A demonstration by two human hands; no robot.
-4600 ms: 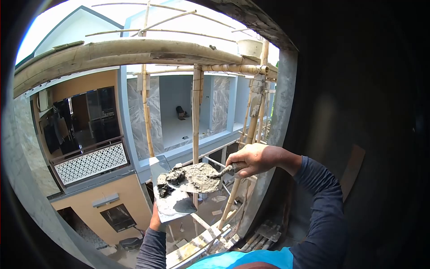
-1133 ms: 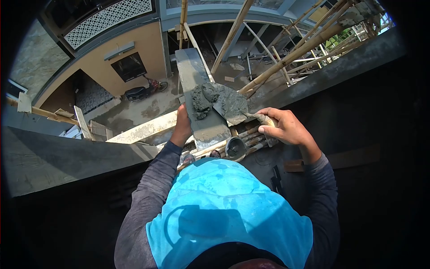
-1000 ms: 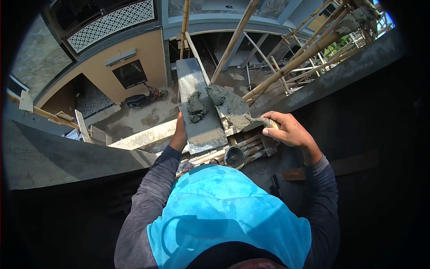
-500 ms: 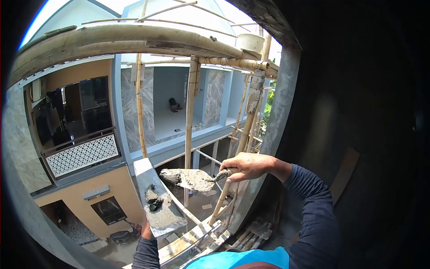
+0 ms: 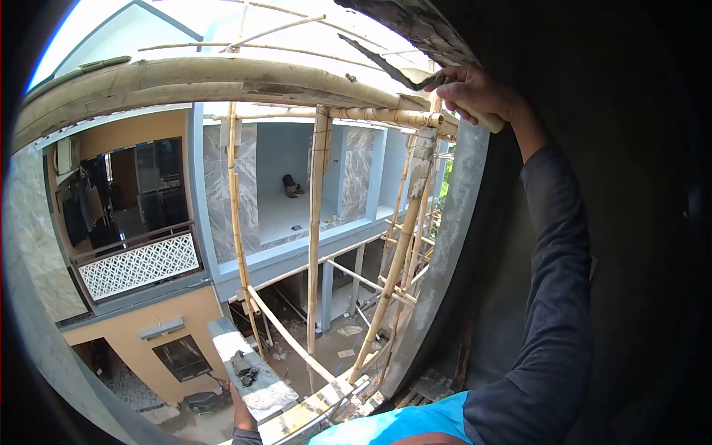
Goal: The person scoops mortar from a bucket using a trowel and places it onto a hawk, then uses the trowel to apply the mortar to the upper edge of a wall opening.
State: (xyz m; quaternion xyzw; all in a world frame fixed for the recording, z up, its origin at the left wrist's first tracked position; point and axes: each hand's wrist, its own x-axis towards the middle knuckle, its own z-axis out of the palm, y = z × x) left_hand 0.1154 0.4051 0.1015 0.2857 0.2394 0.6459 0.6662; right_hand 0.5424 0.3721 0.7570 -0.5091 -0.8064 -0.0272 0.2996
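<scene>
High up at the window opening, my right hand (image 5: 475,93) is closed round the handle of a trowel (image 5: 382,65), whose thin blade points up and left near the rough top edge (image 5: 426,26) of the opening. Low in the view, my left hand (image 5: 242,410) grips the lower left side of a flat board (image 5: 267,393). A dark lump of wet mortar (image 5: 245,371) lies on the board. Most of the left hand's fingers are hidden under the board.
A thick bamboo pole (image 5: 200,78) crosses outside, with upright bamboo poles (image 5: 315,245) below it. The grey side edge (image 5: 452,215) of the opening stands at right. Across the gap is a building with a white balcony railing (image 5: 141,265).
My right hand has risen with the trowel from beside the board to the top edge. The trowel is now seen nearly edge-on. My left hand and the board have moved lower.
</scene>
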